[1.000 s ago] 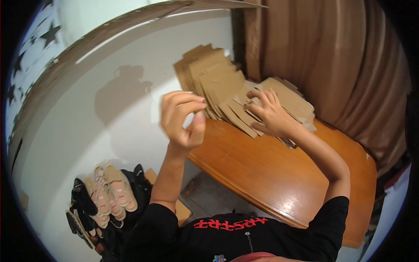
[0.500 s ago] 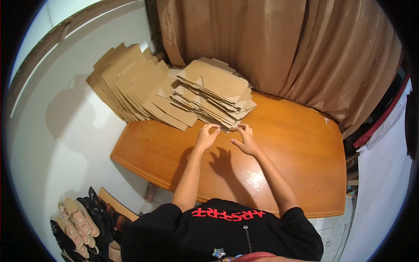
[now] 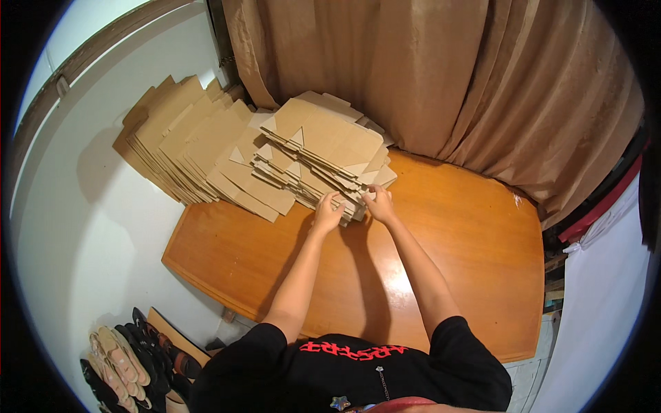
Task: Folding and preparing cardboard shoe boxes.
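A stack of folded-flat cardboard boxes (image 3: 329,134) lies toward the back of the wooden table, its layers uneven along the near side. At the stack's near edge, my left hand (image 3: 328,213) has its thumb and fingers bent about the lower cardboard layers. My right hand (image 3: 379,204) pinches at the near right corner of the same stack, thumb in front and fingers above. How many layers sit between the fingers is too small to make out. Both forearms reach forward over the table.
More flat cardboard sheets (image 3: 186,138) spread in a fanned pile at the left, against the white wall (image 3: 89,227). A brown curtain (image 3: 372,62) hangs behind the wooden table (image 3: 454,261). Several shoes (image 3: 124,361) are at the lower left. White cloth (image 3: 602,275) hangs at the right.
Both hands have moved forward from just short of the stack to its near edge, and their fingers have closed about the cardboard. The view has shifted slightly.
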Tool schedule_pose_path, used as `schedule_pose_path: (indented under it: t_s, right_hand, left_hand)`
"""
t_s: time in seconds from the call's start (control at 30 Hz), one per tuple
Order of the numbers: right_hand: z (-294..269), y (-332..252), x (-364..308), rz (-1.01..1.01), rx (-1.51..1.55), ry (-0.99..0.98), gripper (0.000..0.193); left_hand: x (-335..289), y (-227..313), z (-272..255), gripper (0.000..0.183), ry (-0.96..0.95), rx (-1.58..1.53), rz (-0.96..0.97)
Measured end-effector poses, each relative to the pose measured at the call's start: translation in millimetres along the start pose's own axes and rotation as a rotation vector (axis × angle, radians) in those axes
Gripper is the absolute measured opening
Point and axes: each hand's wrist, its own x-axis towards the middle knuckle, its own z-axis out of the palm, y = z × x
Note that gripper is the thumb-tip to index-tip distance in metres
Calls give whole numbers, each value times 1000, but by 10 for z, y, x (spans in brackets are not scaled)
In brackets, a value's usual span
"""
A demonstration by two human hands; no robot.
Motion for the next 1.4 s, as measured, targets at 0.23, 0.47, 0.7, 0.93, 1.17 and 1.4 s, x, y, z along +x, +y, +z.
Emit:
schedule_pose_path:
  t_s: [0.23,0.47,0.7,0.93,1.17,1.4]
  right_hand:
    - [172,-304,554,462,-149,155,47]
    - [253,-467,821,642,-224,46,54]
    - [264,-352,823,412,58,48,36]
    - [427,-309,-127,342,795,17,25]
    - [606,-198,-1079,351,848,-109,23]
    - [501,-162,-1564,482,785,-266,26]
  left_hand:
    - [262,-68,51,54,-20,83,85]
    - [268,-337,179,52,-30,-17,19]
    - [182,-225,198,47,19,50,57]
    - [107,-35,24,43,166,-549,-316]
    - [-293,89,19,40,174,-668,-374]
    - [-610,226,-98,36,315,-633,-356]
